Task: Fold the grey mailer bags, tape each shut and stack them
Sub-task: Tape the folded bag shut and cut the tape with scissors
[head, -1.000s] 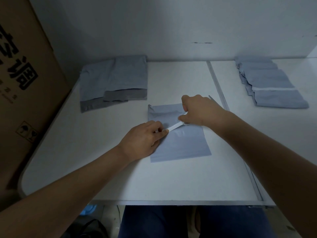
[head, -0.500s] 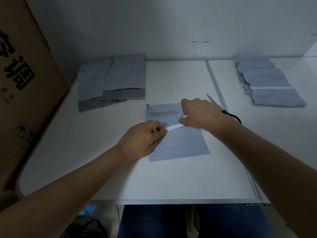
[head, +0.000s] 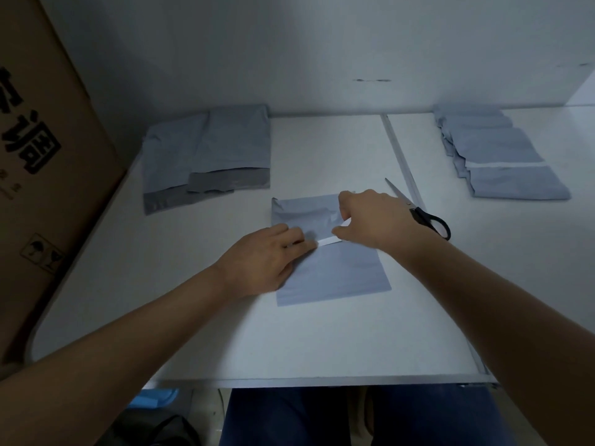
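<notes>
The right hand (head: 373, 220) pinches a white strip (head: 330, 241) in its grip; the grey mailer bag (head: 341, 275) lies flat on the counter (head: 193, 317) directly beneath. Just left, the left hand (head: 264, 262) presses the bag, fingers straight, grip wide.

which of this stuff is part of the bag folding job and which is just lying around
In the job: middle bag, white strip pinched by right hand, left hand pressing the bag, unfolded pile left, folded stack right.
Lying about: scissors, cardboard box.
</notes>
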The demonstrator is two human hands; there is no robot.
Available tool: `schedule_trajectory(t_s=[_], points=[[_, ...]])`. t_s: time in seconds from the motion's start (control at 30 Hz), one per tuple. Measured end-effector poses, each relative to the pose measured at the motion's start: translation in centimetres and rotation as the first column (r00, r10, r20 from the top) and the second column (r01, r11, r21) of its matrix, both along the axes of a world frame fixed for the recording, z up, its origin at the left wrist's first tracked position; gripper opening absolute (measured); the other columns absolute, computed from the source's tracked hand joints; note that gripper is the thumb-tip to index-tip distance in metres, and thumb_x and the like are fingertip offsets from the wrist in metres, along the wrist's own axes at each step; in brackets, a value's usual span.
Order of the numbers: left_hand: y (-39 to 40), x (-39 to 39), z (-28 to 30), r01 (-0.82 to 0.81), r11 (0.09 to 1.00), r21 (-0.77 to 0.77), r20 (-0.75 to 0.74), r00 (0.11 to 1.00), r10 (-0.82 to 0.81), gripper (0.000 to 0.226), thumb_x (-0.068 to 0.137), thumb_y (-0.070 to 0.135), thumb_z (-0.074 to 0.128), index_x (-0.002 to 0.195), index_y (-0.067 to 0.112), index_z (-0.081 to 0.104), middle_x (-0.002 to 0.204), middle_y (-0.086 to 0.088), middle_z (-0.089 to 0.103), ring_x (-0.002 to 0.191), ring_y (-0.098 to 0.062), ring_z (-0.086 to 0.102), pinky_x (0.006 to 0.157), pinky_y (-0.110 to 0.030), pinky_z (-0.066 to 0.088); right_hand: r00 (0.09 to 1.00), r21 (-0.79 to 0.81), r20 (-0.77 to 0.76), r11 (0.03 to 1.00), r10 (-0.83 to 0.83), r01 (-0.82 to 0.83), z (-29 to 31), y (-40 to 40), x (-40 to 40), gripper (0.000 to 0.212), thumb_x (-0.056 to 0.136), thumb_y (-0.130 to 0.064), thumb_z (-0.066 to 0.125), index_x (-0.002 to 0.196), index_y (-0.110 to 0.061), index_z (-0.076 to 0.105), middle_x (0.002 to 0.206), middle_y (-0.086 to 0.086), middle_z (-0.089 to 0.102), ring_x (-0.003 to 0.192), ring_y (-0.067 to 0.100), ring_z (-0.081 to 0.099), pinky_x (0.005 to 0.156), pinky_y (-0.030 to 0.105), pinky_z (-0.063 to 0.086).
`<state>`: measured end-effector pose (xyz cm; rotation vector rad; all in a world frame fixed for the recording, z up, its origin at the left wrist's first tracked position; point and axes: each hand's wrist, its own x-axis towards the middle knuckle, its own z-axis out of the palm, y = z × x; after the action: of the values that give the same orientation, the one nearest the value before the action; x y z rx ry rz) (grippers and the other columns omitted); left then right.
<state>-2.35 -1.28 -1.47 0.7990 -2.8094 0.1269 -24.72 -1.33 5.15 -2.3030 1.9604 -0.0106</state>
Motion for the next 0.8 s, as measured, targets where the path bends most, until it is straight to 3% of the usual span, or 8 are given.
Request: schedule_trajectory(t_s=[0.17,0.27,0.37,0.47,0.57,0.67,0.8], points=[[-0.9,-0.5,0.4,0.054,0.999,0.003,0.100,0.994,-0.054,0.050,0.087,0.024,0.046,0.134,0.010,0.057,0.100,-0.003,0.058,0.075,-0.019,0.049,0.066,-0.030,0.045,0.998,0.037,0.051,0.999,-0.028,0.026,-0.2,-0.1,-0.4,0.041,0.085,-0.053,0.057,0.104,-0.017,0.050,0.090,0.001,0.056,0.079,0.022,0.053,0.065,0.029,0.036],[-0.9,-0.7,0.6,0.048,0.999,0.018,0.120,0.991,-0.049,0.053,0.087,0.028,0.041,0.135,0.011,0.056,0.097,-0.003,0.056,0.073,-0.019,0.050,0.059,-0.029,0.042,0.979,0.148,0.178,0.986,-0.097,0.071,-0.5,-0.1,-1.1,0.044,0.084,-0.062,0.056,0.100,-0.022,0.048,0.082,-0.008,0.057,0.077,0.017,0.056,0.062,0.029,0.039],[-0.9,-1.1,1.0,0.026,0.999,0.038,0.115,0.993,-0.030,0.056,0.084,0.030,0.035,0.132,0.012,0.059,0.093,-0.003,0.055,0.073,-0.021,0.053,0.051,-0.030,0.045,0.907,0.260,0.372,0.960,-0.198,0.103,-1.1,0.0,-1.5,0.038,0.091,-0.059,0.048,0.098,-0.023,0.051,0.077,-0.013,0.062,0.061,0.012,0.062,0.060,0.026,0.043],[-0.6,-2.8,1.1,-0.024,0.998,0.061,0.060,0.998,0.020,0.052,0.086,0.032,0.029,0.108,0.010,0.070,0.089,-0.005,0.056,0.075,-0.024,0.057,0.049,-0.033,0.048,0.811,0.320,0.519,0.941,-0.270,0.109,-1.4,0.1,-1.8,0.031,0.096,-0.049,0.046,0.100,-0.019,0.055,0.086,-0.007,0.063,0.053,0.012,0.061,0.054,0.023,0.041],[-0.1,-4.0,0.4,-0.092,0.994,0.051,-0.029,0.995,0.094,0.039,0.092,0.028,0.035,0.087,0.007,0.067,0.084,-0.007,0.054,0.069,-0.028,0.056,0.044,-0.036,0.046,0.729,0.329,0.610,0.936,-0.309,0.122,-1.9,0.3,-2.2,0.034,0.093,-0.051,0.052,0.099,-0.018,0.056,0.091,-0.004,0.064,0.053,0.011,0.061,0.053,0.020,0.041],[0.5,-3.8,-0.6,-0.114,0.993,0.027,-0.079,0.990,0.116,0.026,0.095,0.022,0.044,0.096,0.006,0.064,0.089,-0.007,0.055,0.074,-0.025,0.053,0.049,-0.040,0.047,0.637,0.366,0.687,0.924,-0.350,0.114,-2.6,0.4,-2.6,0.037,0.092,-0.053,0.054,0.099,-0.017,0.058,0.093,-0.004,0.066,0.058,0.011,0.064,0.052,0.017,0.039],[1.2,-3.5,-0.6,-0.115,0.993,0.007,-0.090,0.989,0.115,0.039,0.098,0.025,0.037,0.120,0.007,0.064,0.091,-0.007,0.057,0.076,-0.025,0.055,0.047,-0.036,0.046,0.518,0.404,0.763,0.911,-0.386,0.083,-3.0,0.5,-2.8,0.035,0.095,-0.046,0.054,0.098,-0.011,0.060,0.089,0.001,0.069,0.064,0.010,0.062,0.057,0.019,0.043]])
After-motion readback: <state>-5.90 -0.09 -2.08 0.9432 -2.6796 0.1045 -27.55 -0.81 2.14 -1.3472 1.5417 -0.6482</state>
